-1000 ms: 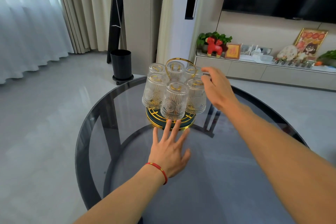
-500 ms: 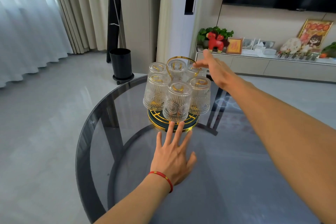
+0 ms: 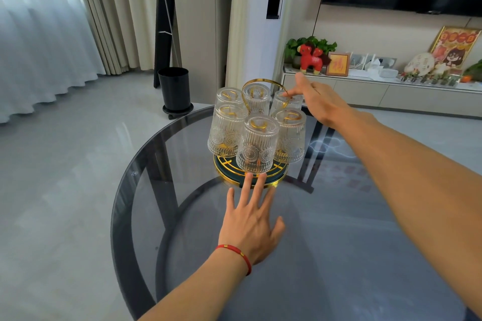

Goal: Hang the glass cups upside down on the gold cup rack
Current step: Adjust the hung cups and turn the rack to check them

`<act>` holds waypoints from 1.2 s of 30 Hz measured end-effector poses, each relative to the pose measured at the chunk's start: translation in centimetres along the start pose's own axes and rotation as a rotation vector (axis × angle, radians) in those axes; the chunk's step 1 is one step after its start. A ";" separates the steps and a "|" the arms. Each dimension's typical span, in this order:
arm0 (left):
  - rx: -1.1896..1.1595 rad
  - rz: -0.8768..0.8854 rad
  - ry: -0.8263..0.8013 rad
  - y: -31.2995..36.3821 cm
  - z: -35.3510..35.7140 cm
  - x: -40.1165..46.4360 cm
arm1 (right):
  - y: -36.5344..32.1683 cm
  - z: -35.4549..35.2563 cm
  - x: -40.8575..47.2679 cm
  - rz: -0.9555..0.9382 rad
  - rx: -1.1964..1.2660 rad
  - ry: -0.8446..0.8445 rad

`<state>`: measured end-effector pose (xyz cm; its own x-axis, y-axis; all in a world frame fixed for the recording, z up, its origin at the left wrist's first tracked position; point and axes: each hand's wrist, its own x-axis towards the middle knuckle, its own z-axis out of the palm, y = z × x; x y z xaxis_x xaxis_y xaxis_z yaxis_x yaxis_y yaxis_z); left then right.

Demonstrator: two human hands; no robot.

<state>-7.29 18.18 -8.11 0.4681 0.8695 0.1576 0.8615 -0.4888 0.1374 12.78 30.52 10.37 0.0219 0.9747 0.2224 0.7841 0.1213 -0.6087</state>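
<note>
A person stands over a round, smoky dark-glass counter (image 3: pixel 339 255), both arms stretched forward. Near its far edge sits the gold cup rack (image 3: pixel 250 177): a round dark-green base trimmed with thin gold wire, gold pegs rising from it, and a gold loop handle (image 3: pixel 263 86) arching over the top. Six glass cups hang on it mouth-down in a tight ring, their thick flat bottoms facing up. The glass is clear and pressed, with fine vertical ribs and a band of round flower medallions near the rim; each cup flares slightly toward its mouth. The front cup (image 3: pixel 257 144) hangs nearest the person.

The left hand (image 3: pixel 251 224), with a red cord bracelet (image 3: pixel 234 255) at the wrist, lies flat and open on the counter, fingers spread, two fingertips touching the rack's base. The right hand (image 3: pixel 317 101) reaches over from the right, open and holding nothing, its index finger at the gold handle above the back right cup (image 3: pixel 283 101).

All six pegs look filled, so the hanging seems complete. The risk now is a careless nudge: the cups crowd close together, so a bump to the handle or a shove at the base could knock glass against glass, or slide the rack across the slick counter toward its nearby far edge.
</note>
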 end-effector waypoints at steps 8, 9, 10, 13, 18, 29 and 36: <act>0.013 0.002 -0.010 0.0 -0.1 0.0 | -0.4 -0.5 -0.3 0.014 -0.035 -0.021; 0.012 0.003 -0.010 0.0 -0.1 0.0 | -0.5 -0.4 -0.3 0.016 -0.027 -0.022; 0.010 0.003 -0.008 0.0 -0.1 0.0 | -0.6 -0.4 -0.4 0.019 -0.016 -0.021; 0.008 0.001 -0.019 0.1 -0.2 -0.1 | -0.6 -0.3 -0.5 0.038 0.048 -0.004; -0.003 0.001 -0.015 0.2 -0.3 -0.1 | -1.6 0.1 -0.2 0.027 0.238 0.073; -0.077 0.008 0.046 0.2 -0.5 -0.3 | -6.3 2.5 2.8 0.022 0.152 -0.152; -0.091 0.006 0.054 0.3 -0.3 -0.2 | -6.4 2.3 4.1 0.108 0.078 -0.218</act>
<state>-7.19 17.79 -7.83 0.4599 0.8626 0.2109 0.8363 -0.5005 0.2238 6.40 34.16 13.42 -0.0374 0.9992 -0.0114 0.7337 0.0198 -0.6792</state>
